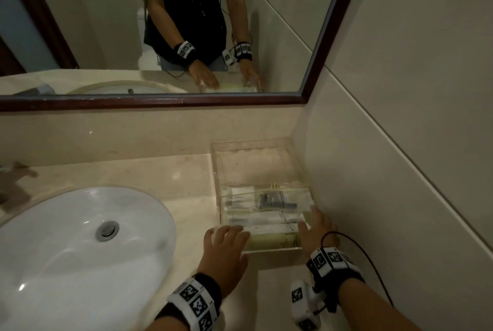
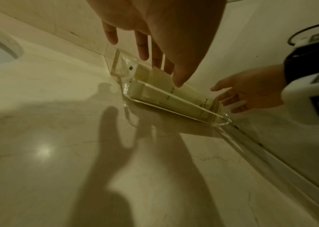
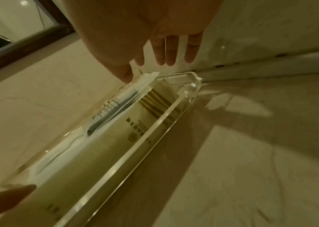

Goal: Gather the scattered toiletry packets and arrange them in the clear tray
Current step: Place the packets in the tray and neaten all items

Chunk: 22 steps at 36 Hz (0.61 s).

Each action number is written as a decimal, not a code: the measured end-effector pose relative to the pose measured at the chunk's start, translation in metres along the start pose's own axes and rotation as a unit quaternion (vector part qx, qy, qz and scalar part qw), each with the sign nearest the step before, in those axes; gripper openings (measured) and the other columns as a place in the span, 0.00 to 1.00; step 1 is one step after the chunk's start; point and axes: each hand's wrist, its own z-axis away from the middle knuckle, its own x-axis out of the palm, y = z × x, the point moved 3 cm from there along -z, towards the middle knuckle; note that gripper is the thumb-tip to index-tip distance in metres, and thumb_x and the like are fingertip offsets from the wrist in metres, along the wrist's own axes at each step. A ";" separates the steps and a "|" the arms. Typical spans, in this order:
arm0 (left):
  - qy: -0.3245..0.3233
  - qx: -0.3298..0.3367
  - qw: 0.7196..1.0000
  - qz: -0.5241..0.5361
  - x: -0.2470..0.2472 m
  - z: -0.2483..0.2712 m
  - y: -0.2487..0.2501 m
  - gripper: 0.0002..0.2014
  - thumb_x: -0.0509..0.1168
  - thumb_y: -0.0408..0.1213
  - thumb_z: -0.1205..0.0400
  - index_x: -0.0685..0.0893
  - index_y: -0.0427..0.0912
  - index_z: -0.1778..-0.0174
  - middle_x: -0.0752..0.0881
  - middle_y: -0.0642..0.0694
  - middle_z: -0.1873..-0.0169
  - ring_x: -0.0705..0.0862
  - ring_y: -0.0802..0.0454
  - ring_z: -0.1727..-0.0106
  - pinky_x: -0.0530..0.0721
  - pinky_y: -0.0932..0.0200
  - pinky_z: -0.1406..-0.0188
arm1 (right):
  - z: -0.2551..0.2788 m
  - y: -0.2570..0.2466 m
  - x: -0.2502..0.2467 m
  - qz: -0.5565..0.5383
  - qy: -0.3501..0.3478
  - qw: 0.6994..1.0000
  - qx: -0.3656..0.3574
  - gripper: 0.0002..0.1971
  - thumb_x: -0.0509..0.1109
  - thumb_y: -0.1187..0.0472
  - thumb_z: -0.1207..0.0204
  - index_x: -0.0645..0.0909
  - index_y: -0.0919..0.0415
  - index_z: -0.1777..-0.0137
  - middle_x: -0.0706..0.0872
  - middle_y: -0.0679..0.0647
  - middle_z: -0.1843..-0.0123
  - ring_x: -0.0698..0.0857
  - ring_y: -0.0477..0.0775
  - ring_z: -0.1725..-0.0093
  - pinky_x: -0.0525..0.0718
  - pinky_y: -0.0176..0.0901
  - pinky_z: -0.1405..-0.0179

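A clear tray [image 1: 217, 184] sits on the counter in the right corner against the wall. Inside its near half lie several packets: a long cream packet [image 1: 272, 241] along the front wall, a white packet [image 1: 261, 220] behind it, and a packet with a dark item [image 1: 274, 201]. My left hand [image 1: 226, 234] rests with straight fingers on the tray's near left corner. At the near right corner my right hand [image 1: 314, 221] is also flat. In the right wrist view its thumb touches the end of the white packet [image 3: 115, 104], beside the cream packet [image 3: 115, 145].
A white sink basin [image 1: 80, 237] fills the left of the counter, with a faucet [image 1: 10, 170] at the far left edge. A framed mirror [image 1: 160, 23] hangs behind. The tiled wall [image 1: 400, 144] runs close along the tray's right side. Bare counter [image 1: 186, 178] lies between sink and tray.
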 end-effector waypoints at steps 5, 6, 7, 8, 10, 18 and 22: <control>-0.097 -0.021 0.995 -0.016 0.009 -0.005 0.004 0.28 0.48 0.52 0.14 0.52 0.53 0.17 0.54 0.53 0.16 0.51 0.50 0.16 0.43 0.37 0.19 | -0.025 -0.003 0.007 0.043 -0.040 0.998 -0.036 0.30 0.56 0.45 0.18 0.54 0.46 0.18 0.57 0.55 0.16 0.59 0.63 0.20 0.61 0.53 0.20; -0.102 -0.025 0.994 -0.011 0.011 -0.005 0.003 0.28 0.47 0.52 0.14 0.51 0.54 0.17 0.53 0.53 0.16 0.50 0.51 0.15 0.42 0.36 0.19 | -0.028 -0.002 0.008 0.048 -0.045 0.997 -0.035 0.29 0.56 0.45 0.18 0.55 0.46 0.18 0.57 0.55 0.16 0.59 0.63 0.20 0.61 0.53 0.20; -0.103 -0.028 0.994 -0.007 0.012 -0.005 0.002 0.28 0.47 0.53 0.14 0.50 0.55 0.17 0.52 0.53 0.16 0.49 0.51 0.15 0.42 0.35 0.19 | -0.031 -0.001 0.010 0.052 -0.049 0.997 -0.035 0.29 0.56 0.44 0.18 0.56 0.46 0.18 0.57 0.55 0.16 0.59 0.63 0.20 0.61 0.53 0.20; -0.106 -0.027 0.994 -0.007 0.012 -0.004 0.002 0.28 0.46 0.53 0.14 0.49 0.57 0.17 0.52 0.53 0.16 0.49 0.51 0.15 0.42 0.35 0.20 | -0.032 0.000 0.012 0.059 -0.053 0.996 -0.033 0.29 0.55 0.43 0.19 0.57 0.46 0.18 0.56 0.55 0.16 0.59 0.63 0.19 0.61 0.54 0.20; -0.102 -0.023 0.994 -0.006 0.015 -0.005 0.001 0.27 0.42 0.54 0.14 0.50 0.60 0.18 0.53 0.54 0.16 0.50 0.52 0.15 0.42 0.34 0.20 | -0.033 0.001 0.015 0.076 -0.062 0.995 -0.034 0.29 0.55 0.42 0.19 0.58 0.45 0.19 0.54 0.55 0.15 0.57 0.63 0.19 0.60 0.54 0.19; -0.033 -0.041 0.998 0.022 0.001 -0.017 0.006 0.16 0.50 0.44 0.13 0.73 0.58 0.31 0.71 0.53 0.26 0.64 0.50 0.22 0.49 0.39 0.20 | -0.026 -0.004 0.024 0.158 -0.072 0.983 -0.062 0.30 0.49 0.37 0.20 0.53 0.42 0.18 0.41 0.49 0.14 0.44 0.59 0.16 0.50 0.55 0.16; -0.022 -0.045 0.999 -0.006 0.002 -0.022 0.007 0.14 0.56 0.38 0.15 0.76 0.54 0.35 0.73 0.49 0.32 0.69 0.45 0.28 0.56 0.41 0.23 | -0.032 -0.004 0.030 0.165 -0.103 0.979 -0.056 0.33 0.40 0.31 0.23 0.50 0.39 0.18 0.41 0.47 0.14 0.43 0.58 0.15 0.45 0.57 0.16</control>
